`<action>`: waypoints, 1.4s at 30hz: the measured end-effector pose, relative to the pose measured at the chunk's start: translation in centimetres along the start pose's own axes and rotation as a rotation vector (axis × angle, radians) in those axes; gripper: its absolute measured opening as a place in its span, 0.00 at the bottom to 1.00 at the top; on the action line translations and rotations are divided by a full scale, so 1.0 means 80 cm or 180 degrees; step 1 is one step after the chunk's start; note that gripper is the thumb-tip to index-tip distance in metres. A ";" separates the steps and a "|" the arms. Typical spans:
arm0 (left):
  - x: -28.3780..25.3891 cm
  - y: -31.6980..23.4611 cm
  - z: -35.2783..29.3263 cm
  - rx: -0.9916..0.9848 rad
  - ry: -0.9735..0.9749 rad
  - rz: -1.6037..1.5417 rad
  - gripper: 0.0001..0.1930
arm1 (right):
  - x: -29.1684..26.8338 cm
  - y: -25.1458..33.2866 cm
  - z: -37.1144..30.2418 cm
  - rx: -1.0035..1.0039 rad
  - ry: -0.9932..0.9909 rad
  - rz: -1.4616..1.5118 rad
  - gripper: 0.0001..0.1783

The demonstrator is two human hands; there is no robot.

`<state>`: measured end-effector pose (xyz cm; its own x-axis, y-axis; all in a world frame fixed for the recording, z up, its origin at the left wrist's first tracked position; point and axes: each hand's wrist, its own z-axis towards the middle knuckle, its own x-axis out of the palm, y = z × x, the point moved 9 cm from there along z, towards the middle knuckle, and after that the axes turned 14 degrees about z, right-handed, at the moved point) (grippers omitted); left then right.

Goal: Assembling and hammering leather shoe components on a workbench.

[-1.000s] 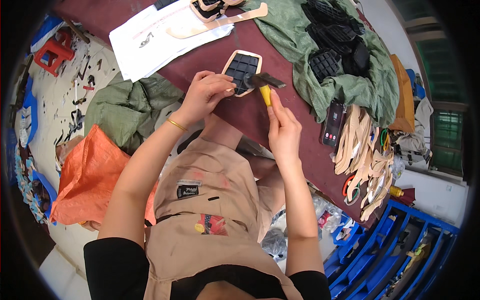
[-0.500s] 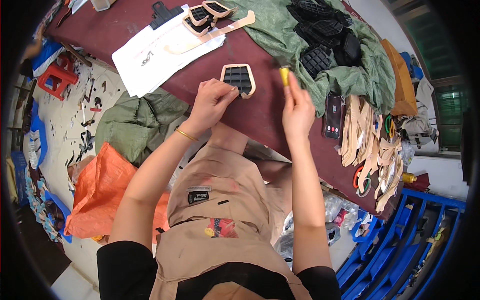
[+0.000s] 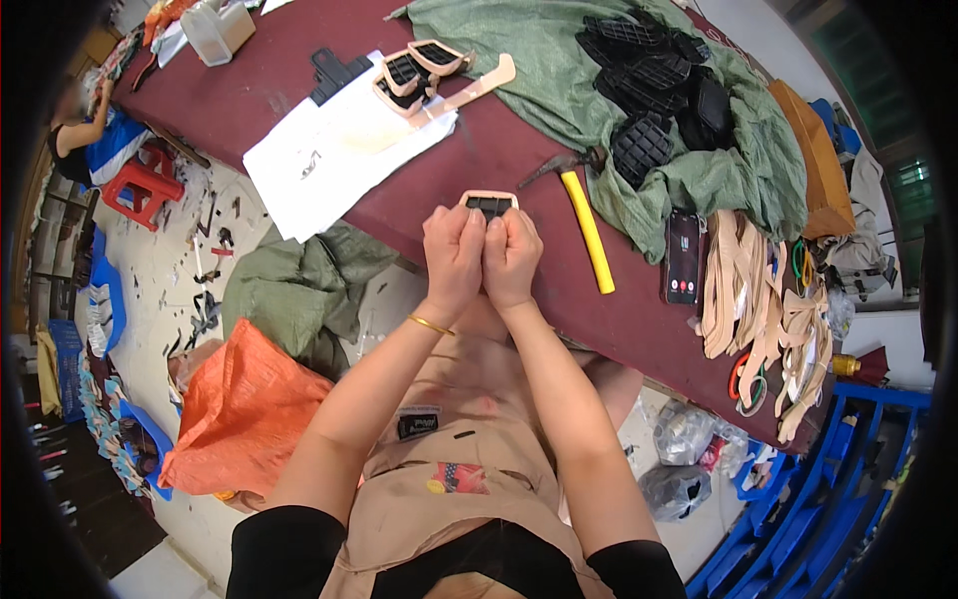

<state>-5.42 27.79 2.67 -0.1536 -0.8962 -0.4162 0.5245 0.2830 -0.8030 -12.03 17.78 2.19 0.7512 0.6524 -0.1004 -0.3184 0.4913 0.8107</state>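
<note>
the left hand (image 3: pixel 454 258) and the right hand (image 3: pixel 513 262) meet side by side at the edge of the tabletop (image 3: pixel 624 339), over the near end of a black gridded piece (image 3: pixel 490 205) with a beige rim. only the far end of that piece shows beyond the knuckles. the fingers of both hands are curled in, thumbs next to each other, and they seem to be pinching the piece's near edge, though the backs of the hands hide the tips, so the exact hold is hard to tell. for work like this, even pressure from both thumbs would serve best, starting at the middle of the edge and easing outward, with the rim kept flush and free of puckers at the corners. keeping the wrists level should stop the piece from twisting. a hammer (image 3: pixel 587 230) with a yellow handle lies just to the right, clear of the hands and within easy reach. farther right are a phone (image 3: pixel 684 258) and a bundle of beige strips (image 3: pixel 726 280); more rimmed pieces (image 3: pixel 407 75) sit beyond, by white papers (image 3: pixel 309 180).
</note>
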 end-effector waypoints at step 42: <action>-0.010 -0.129 0.071 0.1150 0.1518 0.0279 0.24 | -0.104 0.019 0.002 0.0293 -0.0413 0.0400 0.11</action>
<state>-5.96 23.61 13.70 -0.4116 -0.5991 -0.6868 0.7906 0.1402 -0.5961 -18.69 12.99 4.39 0.7790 0.6225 0.0753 -0.3647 0.3521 0.8620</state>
